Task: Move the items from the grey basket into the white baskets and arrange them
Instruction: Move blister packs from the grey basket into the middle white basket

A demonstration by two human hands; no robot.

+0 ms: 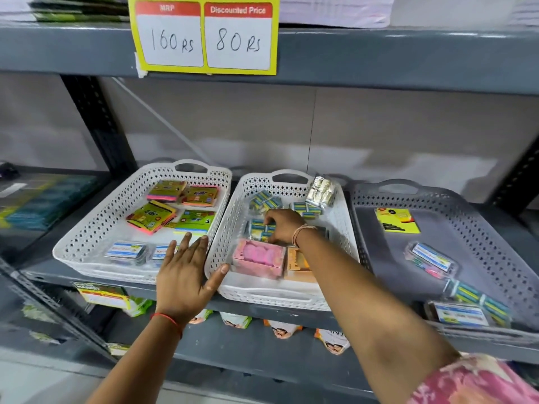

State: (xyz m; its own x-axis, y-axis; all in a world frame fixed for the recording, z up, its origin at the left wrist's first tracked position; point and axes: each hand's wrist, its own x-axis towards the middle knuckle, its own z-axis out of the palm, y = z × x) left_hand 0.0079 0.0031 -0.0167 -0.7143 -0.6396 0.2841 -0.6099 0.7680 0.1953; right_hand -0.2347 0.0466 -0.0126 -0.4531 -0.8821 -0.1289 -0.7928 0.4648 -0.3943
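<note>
Three baskets stand side by side on a grey shelf. The left white basket point(87, 237) holds sticky-note pads point(151, 215) and small clear boxes. The middle white basket point(344, 237) holds blue-green packets point(265, 199), a silver packet point(320, 189), a pink box point(258, 258) and an orange box. The grey basket point(495, 246) on the right holds a yellow pad point(396, 220), clear boxes point(431, 258) and blue-green packets point(478, 298). My right hand point(284, 225) reaches into the middle basket, fingers closed on a blue-green packet point(259, 228). My left hand point(186, 275) rests flat and spread against the middle basket's front left corner.
A yellow price sign point(204, 36) hangs from the upper shelf edge. Stacked books lie on the shelf to the far left point(43, 199). Packaged goods point(283, 328) sit on the shelf below. A black upright post point(96, 123) stands behind the left basket.
</note>
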